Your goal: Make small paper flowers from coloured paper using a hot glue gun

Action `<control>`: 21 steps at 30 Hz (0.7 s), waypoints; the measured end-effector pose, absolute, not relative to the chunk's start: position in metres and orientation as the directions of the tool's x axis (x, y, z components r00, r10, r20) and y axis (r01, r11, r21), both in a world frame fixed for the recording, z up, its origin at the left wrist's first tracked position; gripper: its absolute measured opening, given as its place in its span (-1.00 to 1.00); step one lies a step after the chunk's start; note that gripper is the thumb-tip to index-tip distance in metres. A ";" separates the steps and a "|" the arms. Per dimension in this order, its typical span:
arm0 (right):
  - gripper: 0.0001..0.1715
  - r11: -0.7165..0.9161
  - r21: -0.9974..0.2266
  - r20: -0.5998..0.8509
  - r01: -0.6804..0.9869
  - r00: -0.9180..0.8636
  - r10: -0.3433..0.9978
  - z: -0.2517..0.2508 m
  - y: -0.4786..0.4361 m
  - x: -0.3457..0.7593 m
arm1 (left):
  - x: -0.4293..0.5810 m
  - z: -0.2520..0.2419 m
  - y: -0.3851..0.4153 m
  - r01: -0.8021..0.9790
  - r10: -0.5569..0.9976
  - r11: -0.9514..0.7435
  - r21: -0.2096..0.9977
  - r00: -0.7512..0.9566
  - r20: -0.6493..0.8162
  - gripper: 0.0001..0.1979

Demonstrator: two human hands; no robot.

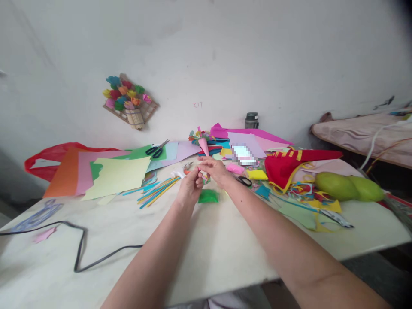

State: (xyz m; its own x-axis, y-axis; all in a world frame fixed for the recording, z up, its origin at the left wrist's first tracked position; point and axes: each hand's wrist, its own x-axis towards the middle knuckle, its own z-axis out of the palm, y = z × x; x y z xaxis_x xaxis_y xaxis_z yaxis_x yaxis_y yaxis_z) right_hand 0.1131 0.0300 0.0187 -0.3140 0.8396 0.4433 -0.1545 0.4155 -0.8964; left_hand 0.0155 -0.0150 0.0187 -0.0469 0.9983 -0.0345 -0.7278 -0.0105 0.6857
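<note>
Over the middle of the table, my left hand [192,183] and my right hand [215,170] meet at the fingertips. Both are closed in a pinch; whatever lies between the fingers is too small or hidden to name. Right behind them stands a pink paper cone [203,145] topped with colourful paper bits. A green packet [208,196] lies just below my hands. Pink and yellow packets, the pink one [235,168] and the yellow one [257,174], rest to the right, near black-handled scissors [245,181]. Blue and yellow paper strips [159,191] fan out left of my left hand.
Coloured paper sheets [117,178] and another pair of scissors [157,150] lie at the left. A black cable [80,249] crosses the front left. Rightward are a pixelated bright screen [244,154], a red cloth [283,171], green mangoes [337,185] and scraps. A bottle [251,120] stands behind.
</note>
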 end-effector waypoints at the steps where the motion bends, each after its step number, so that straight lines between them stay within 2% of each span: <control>1: -0.84 0.431 -0.890 0.455 -0.147 -0.298 0.839 0.020 0.029 0.112 | 0.016 0.019 -0.015 -0.736 0.998 -0.014 0.676 -0.057 -0.041 -0.86; 5: -0.86 0.502 -0.861 0.506 -0.085 -0.251 0.825 0.025 0.025 0.110 | 0.018 0.022 -0.016 -0.746 0.995 -0.037 0.665 -0.091 -0.046 -0.85; 11: -0.87 0.620 -0.784 0.595 -0.025 -0.309 0.741 0.027 0.024 0.113 | 0.016 0.023 -0.016 -0.718 0.990 -0.076 0.692 -0.138 -0.034 -0.82; 21: -0.88 0.567 -0.818 0.566 -0.093 -0.305 0.766 0.024 0.028 0.117 | 0.011 0.018 -0.012 -0.611 0.997 -0.049 0.790 -0.075 0.004 -0.77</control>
State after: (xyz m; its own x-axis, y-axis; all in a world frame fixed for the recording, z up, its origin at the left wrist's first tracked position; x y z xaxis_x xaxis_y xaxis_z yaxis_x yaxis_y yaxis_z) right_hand 0.1170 0.0284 0.0242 -0.3048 0.7663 0.5656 -0.0925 0.5672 -0.8183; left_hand 0.0105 -0.0125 0.0183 -0.0747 0.9972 0.0044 -0.6112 -0.0493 0.7900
